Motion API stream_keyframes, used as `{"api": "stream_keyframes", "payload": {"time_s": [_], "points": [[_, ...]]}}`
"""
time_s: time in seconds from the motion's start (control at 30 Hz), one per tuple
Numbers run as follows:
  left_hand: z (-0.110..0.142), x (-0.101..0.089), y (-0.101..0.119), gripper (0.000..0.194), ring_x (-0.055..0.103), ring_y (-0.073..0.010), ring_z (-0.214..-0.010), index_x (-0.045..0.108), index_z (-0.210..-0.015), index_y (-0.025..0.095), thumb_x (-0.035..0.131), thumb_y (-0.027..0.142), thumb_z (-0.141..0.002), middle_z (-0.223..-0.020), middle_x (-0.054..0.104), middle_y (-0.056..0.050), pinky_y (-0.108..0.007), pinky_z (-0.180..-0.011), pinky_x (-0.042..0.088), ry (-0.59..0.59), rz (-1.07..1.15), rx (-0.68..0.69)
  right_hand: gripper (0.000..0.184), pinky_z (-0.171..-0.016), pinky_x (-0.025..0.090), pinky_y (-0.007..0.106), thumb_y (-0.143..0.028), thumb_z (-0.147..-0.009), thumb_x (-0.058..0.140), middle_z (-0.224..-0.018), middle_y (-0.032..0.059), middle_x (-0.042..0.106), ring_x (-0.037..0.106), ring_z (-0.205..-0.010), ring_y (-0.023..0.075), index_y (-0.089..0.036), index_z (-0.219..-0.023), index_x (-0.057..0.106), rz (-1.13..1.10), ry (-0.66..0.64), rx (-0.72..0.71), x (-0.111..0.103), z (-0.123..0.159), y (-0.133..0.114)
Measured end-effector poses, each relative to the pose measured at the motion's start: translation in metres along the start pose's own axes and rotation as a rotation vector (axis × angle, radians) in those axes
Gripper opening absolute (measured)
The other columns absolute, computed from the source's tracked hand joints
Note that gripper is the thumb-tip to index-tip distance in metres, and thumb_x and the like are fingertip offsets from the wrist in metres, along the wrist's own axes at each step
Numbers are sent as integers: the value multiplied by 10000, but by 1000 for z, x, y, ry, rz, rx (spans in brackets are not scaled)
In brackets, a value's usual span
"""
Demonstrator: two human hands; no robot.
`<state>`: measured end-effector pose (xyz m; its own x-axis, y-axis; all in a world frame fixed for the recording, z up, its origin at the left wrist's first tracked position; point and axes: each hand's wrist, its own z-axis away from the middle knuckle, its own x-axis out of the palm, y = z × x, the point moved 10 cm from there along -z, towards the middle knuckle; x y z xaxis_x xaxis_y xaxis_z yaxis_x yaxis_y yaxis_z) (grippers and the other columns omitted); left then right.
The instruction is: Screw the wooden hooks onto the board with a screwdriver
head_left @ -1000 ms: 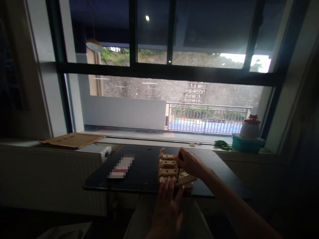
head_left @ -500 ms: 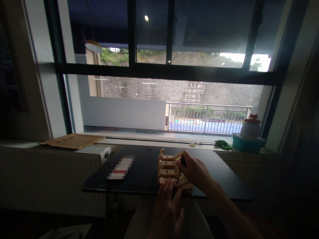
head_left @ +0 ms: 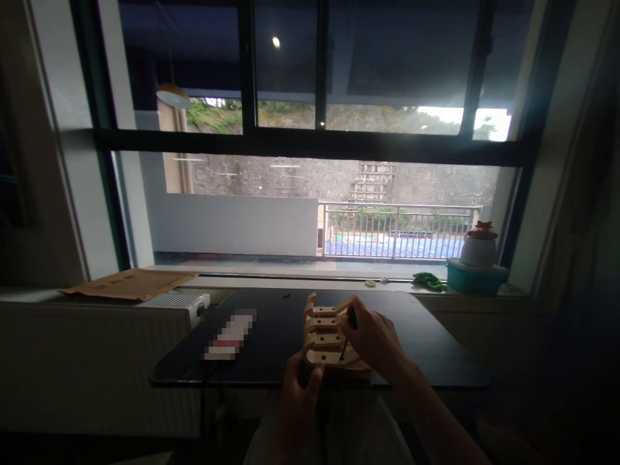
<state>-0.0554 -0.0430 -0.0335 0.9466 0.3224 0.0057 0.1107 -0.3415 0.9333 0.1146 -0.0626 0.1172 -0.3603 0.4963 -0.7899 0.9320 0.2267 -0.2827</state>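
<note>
The wooden pieces (head_left: 330,338) and tabletop (head_left: 271,342) look smooth.

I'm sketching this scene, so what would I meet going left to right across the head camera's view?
Brown envelope, pixelated item, left hand, wooden hooks, right hand, green cloth, teal box.

Right forearm (head_left: 433,410): bare, entering from the near right and running far and leftward; wrist close to straight. Right hand (head_left: 375,332): back turned up and to the right, fingers curled into a closed grip. Left forearm (head_left: 290,436): rises from the near side, in shadow. Left hand (head_left: 300,391): nearer than the right and to its left, thumb and forefinger parted, pointing far; remaining fingers not distinguishable.
</note>
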Motion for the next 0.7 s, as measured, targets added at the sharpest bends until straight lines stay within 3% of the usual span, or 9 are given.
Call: {"api": "stream_keyframes", "payload": {"time_s": [0.13, 0.33, 0.53, 0.7], "points": [[-3, 9, 2, 449, 610, -284, -981, 560, -1032, 162, 601, 466, -704, -993, 655, -83, -418, -889, 457, -63, 5, 18, 31, -534, 230, 241, -240, -848, 452, -708, 8, 642, 587, -622, 154, -212, -854, 463, -3, 1, 31, -2, 3, 4], [2, 15, 3, 550, 618, -269, -985, 491, -1126, 164, 675, 327, -634, -1064, 637, -87, -386, -860, 482, -172, 31, 102, 57, -519, 240, 232, -263, -853, 440, -698, 12, 639, 595, -625, 159, -210, -835, 448, -22, -8, 60, 0, 5, 12], [-2, 7, 2, 344, 660, -243, -839, 545, -956, 191, 670, 300, -654, -886, 686, -42, -348, -768, 513, -154, -9, 69, 47, -514, 237, 233, -259, -845, 449, -690, 9, 641, 597, -621, 162, -215, -830, 441, -24, 3, 66, 0, 5, 14], [0, 6, 20, 177, 663, -227, -777, 587, -847, 170, 612, 297, -725, -820, 685, -49, -322, -724, 521, -258, -66, 124, 56, -513, 241, 229, -262, -852, 443, -699, 8, 641, 593, -614, 151, -212, -828, 443, -40, 5, 65, 0, 5, 14]]}}
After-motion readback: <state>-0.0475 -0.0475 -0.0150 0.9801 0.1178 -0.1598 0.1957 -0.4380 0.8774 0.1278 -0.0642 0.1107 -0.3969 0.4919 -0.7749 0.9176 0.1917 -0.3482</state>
